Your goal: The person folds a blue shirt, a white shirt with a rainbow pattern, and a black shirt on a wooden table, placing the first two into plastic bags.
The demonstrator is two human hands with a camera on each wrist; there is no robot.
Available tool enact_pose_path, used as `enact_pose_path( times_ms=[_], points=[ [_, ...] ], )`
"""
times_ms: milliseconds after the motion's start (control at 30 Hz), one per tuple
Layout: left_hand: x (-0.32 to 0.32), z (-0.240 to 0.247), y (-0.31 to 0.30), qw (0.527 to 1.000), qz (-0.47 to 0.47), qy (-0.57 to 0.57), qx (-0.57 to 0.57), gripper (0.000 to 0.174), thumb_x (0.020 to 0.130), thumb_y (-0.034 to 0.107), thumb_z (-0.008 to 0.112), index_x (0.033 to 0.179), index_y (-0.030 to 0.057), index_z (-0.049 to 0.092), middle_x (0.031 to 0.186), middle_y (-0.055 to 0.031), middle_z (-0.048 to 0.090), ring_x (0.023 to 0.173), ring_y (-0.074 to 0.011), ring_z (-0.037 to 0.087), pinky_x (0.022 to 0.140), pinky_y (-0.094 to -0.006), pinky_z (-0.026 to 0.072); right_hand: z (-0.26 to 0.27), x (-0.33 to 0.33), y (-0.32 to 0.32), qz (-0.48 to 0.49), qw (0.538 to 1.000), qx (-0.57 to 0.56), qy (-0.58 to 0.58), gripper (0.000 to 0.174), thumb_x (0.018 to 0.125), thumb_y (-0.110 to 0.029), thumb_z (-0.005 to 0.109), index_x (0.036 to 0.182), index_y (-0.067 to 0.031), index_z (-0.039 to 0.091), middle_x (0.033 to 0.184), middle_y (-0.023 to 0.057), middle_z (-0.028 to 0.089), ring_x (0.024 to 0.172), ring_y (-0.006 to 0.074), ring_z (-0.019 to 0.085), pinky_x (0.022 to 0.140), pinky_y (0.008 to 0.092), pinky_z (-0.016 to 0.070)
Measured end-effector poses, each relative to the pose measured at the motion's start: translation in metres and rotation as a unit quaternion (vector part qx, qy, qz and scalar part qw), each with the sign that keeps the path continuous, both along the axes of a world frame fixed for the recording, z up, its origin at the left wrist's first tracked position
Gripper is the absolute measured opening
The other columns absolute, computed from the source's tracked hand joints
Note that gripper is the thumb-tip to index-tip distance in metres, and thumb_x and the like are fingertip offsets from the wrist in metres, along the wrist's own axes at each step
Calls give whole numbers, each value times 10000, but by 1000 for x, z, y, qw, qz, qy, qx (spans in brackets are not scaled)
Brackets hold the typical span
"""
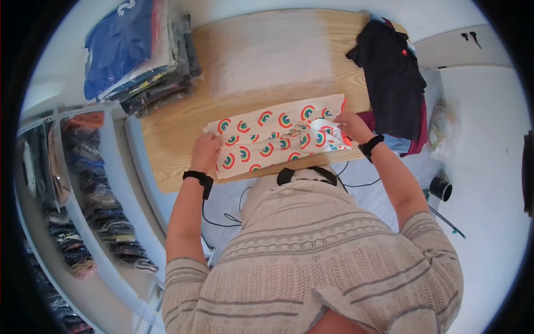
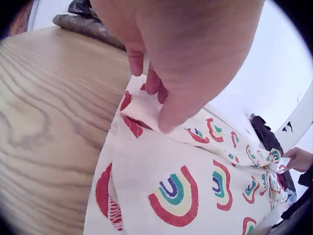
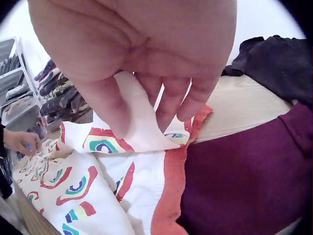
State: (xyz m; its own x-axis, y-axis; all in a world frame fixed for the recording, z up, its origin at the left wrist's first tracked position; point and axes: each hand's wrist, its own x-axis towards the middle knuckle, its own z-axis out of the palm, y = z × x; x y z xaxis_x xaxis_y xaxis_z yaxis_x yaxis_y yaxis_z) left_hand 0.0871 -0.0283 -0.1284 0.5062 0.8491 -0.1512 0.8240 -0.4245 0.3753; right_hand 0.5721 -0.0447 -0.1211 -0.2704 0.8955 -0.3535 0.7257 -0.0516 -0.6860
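A cream cloth garment (image 1: 267, 136) printed with rainbows lies folded into a long strip along the table's near edge. Its right end is bunched, showing a white inner side and red trim (image 3: 168, 196). My left hand (image 1: 207, 151) is at the strip's left end; in the left wrist view its thumb and fingers (image 2: 152, 83) pinch a fold near the corner. At the other end, my right hand (image 1: 355, 127) pinches a raised flap of the cloth between thumb and fingers, seen close in the right wrist view.
Dark clothes (image 1: 392, 78) are piled at the table's right, with a maroon garment (image 3: 244, 171) beside the rainbow cloth. Bagged clothes (image 1: 125, 50) stack at the back left. A clear plastic sheet (image 1: 267, 50) lies at the back. Shelves (image 1: 117, 183) of packed clothes stand left.
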Motion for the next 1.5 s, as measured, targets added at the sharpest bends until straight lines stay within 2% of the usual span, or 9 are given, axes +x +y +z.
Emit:
enact_pose_path(
  times_ms=[233, 467, 667, 767, 933, 1133, 1367, 1433, 1500],
  points=[
    [8, 29, -6, 997, 44, -55, 26, 155, 746, 49, 594, 898, 63, 566, 902, -89, 567, 888, -296, 528, 773, -422, 428, 4, 0, -2, -49, 999, 4, -4, 174, 750, -19, 619, 918, 14, 649, 910, 173, 647, 884, 318, 611, 793, 351, 475],
    [-7, -16, -13, 998, 57, -34, 21, 169, 732, 56, 612, 899, 57, 588, 878, -110, 565, 890, -306, 532, 779, -413, 440, -3, 0, -3, -41, 999, 2, -11, 171, 749, -14, 616, 914, 9, 653, 890, 177, 649, 867, 315, 615, 785, 357, 477],
    [0, 10, -20, 986, 71, -72, 130, 89, 734, 59, 602, 822, 63, 612, 837, -107, 561, 835, -304, 543, 723, -417, 457, 0, -1, -3, -56, 998, 28, 1, 167, 732, -7, 615, 893, 5, 654, 869, 177, 641, 857, 324, 608, 765, 361, 479],
    [4, 7, -27, 999, 33, -12, -15, 59, 715, 60, 608, 774, 57, 609, 810, -105, 547, 830, -300, 542, 697, -415, 458, -1, -3, -1, -53, 995, 82, -11, 156, 725, -2, 611, 876, 1, 651, 844, 171, 634, 834, 328, 601, 748, 371, 477],
    [70, 32, 6, 992, 19, -128, -11, 98, 696, 84, 613, 788, 52, 603, 830, -109, 546, 843, -307, 541, 712, -422, 456, 10, -11, -2, -17, 997, 74, 12, 159, 737, 5, 589, 887, -12, 639, 845, 162, 629, 834, 339, 589, 747, 389, 467],
    [221, 28, 23, 952, -61, -281, -109, 466, 691, 211, 690, 1111, 50, 570, 1087, -136, 593, 1043, -303, 533, 882, -398, 427, 28, -20, 2, -29, 997, 13, 74, 274, 726, -9, 630, 995, -19, 578, 846, 158, 606, 805, 304, 592, 729, 358, 461],
    [268, -21, 15, 969, -168, -175, -52, 253, 759, 165, 613, 982, 48, 612, 925, -109, 612, 892, -298, 569, 758, -402, 463, 28, 1, 11, 15, 997, 32, 74, 302, 709, 39, 581, 1007, -10, 593, 991, 145, 622, 905, 232, 590, 811, 300, 460],
    [268, -18, 15, 970, -147, -174, -88, 159, 785, 137, 580, 913, 49, 610, 912, -81, 618, 906, -264, 572, 767, -394, 463, 23, 13, 24, -54, 990, -11, 128, 317, 702, 64, 547, 997, -36, 608, 998, 143, 598, 942, 255, 574, 819, 293, 451],
    [263, -19, 16, 960, -111, -234, -108, 146, 790, 149, 580, 872, 28, 588, 830, -109, 620, 816, -287, 584, 723, -401, 467, 17, 25, 37, -69, 997, -17, 3, 343, 705, 77, 531, 1000, -73, 621, 970, 132, 569, 913, 272, 565, 797, 307, 450]
  ],
)
